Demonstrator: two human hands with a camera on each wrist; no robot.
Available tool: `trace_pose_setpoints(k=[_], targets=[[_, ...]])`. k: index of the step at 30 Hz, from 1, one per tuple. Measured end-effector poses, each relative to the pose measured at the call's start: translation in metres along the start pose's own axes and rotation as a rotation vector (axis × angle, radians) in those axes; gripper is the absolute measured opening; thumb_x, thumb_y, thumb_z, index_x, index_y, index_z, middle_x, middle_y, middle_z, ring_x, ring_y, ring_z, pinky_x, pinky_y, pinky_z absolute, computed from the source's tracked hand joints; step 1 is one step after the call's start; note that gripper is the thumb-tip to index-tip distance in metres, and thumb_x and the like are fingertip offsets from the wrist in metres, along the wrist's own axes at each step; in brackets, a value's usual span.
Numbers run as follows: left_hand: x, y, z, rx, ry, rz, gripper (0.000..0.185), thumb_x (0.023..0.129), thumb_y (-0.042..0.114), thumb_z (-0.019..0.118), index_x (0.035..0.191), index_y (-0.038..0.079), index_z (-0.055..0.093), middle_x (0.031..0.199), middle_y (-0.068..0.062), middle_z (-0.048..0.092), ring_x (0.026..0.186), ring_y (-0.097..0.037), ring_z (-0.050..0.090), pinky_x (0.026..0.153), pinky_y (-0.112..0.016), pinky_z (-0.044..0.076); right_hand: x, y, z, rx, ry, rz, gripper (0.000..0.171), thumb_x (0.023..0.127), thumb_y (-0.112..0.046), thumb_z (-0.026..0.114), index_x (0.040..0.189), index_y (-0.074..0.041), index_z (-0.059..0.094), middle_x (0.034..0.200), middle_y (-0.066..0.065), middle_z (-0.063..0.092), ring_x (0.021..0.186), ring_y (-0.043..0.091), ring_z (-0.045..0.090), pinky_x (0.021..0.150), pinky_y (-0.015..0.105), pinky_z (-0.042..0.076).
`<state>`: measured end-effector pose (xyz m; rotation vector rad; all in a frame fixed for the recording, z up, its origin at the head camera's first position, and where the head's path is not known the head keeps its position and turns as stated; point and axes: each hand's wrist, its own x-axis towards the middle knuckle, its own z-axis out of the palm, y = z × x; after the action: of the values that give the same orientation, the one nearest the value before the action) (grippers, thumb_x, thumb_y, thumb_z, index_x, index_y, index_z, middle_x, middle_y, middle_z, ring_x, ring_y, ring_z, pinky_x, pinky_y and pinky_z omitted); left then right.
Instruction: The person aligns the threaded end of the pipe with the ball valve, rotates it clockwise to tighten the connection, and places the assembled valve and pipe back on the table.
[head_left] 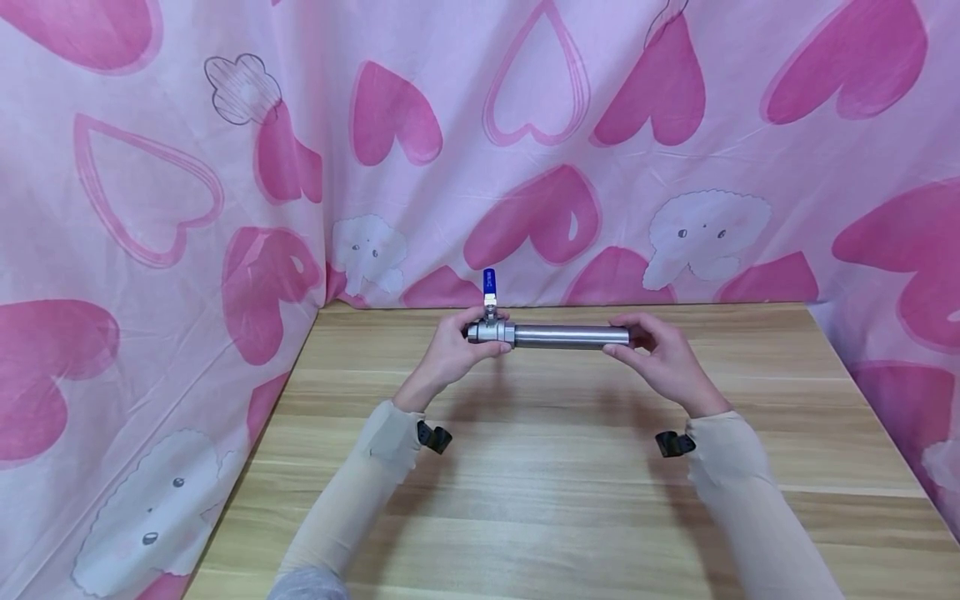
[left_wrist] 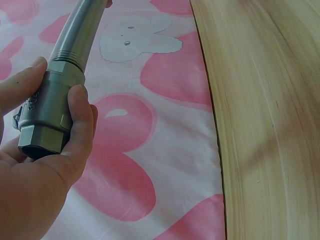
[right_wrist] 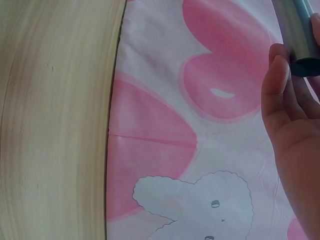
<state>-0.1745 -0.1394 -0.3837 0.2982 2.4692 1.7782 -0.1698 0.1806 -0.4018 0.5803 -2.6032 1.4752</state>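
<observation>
A metal ball valve with a blue lever handle is joined to a steel pipe; together they are held level above the table. My left hand grips the valve body, thumb in front and fingers behind. In the left wrist view, the pipe's threads show just beyond the valve. My right hand pinches the pipe's far right end between thumb and fingers. The right wrist view shows the pipe's end by those fingers; the blue lever is out of that view.
Below the hands lies a wood-grain table. Pink curtains with hearts stand behind its back edge and along both sides. A black wrist mount sits on the left sleeve, another mount on the right.
</observation>
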Motion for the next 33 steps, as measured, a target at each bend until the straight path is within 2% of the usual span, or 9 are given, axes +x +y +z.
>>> trace_pose_setpoints(k=[11,19,25,28,33], targets=[[0.0,-0.001,0.001,-0.002,-0.001,0.0,0.048,0.075,0.013,0.083,0.12,0.017,0.067,0.116,-0.007,0.068,0.092,-0.017,0.059,0.079,-0.026,0.051,0.001,0.001,0.002,0.0,0.007,0.009,0.034,0.091,-0.023,0.068,0.122,-0.011,0.061,0.108,0.008,0.065,0.082,0.012,0.057,0.067,0.021,0.051],[0.0,-0.001,0.001,0.003,-0.001,0.006,0.044,0.074,0.014,0.083,0.115,0.021,0.069,0.112,-0.004,0.069,0.091,-0.018,0.06,0.079,-0.028,0.052,0.002,0.002,0.005,-0.01,0.034,-0.036,0.027,0.093,-0.014,0.064,0.119,-0.008,0.063,0.098,0.011,0.066,0.075,0.005,0.058,0.062,0.017,0.049],[0.001,-0.002,0.002,0.017,-0.003,0.007,0.045,0.074,0.016,0.084,0.116,0.021,0.069,0.113,-0.004,0.069,0.093,-0.018,0.06,0.08,-0.028,0.051,0.003,0.006,0.006,-0.008,0.028,-0.023,0.026,0.093,-0.009,0.063,0.119,-0.004,0.062,0.097,0.013,0.065,0.074,0.002,0.058,0.063,0.016,0.05],[-0.001,0.004,0.002,0.033,-0.012,-0.007,0.046,0.076,0.013,0.082,0.119,0.015,0.068,0.116,-0.007,0.068,0.094,-0.018,0.059,0.08,-0.027,0.05,0.002,-0.003,0.005,-0.002,0.022,-0.014,0.025,0.093,-0.009,0.062,0.118,-0.001,0.062,0.093,0.014,0.065,0.072,0.007,0.06,0.061,0.018,0.05],[0.0,0.005,0.001,0.051,-0.015,-0.03,0.046,0.077,0.01,0.08,0.121,0.013,0.066,0.119,-0.009,0.067,0.095,-0.019,0.058,0.081,-0.026,0.049,0.001,-0.006,0.004,0.001,0.02,0.005,0.026,0.094,-0.012,0.063,0.118,-0.004,0.062,0.091,0.012,0.065,0.071,0.014,0.06,0.058,0.02,0.048]])
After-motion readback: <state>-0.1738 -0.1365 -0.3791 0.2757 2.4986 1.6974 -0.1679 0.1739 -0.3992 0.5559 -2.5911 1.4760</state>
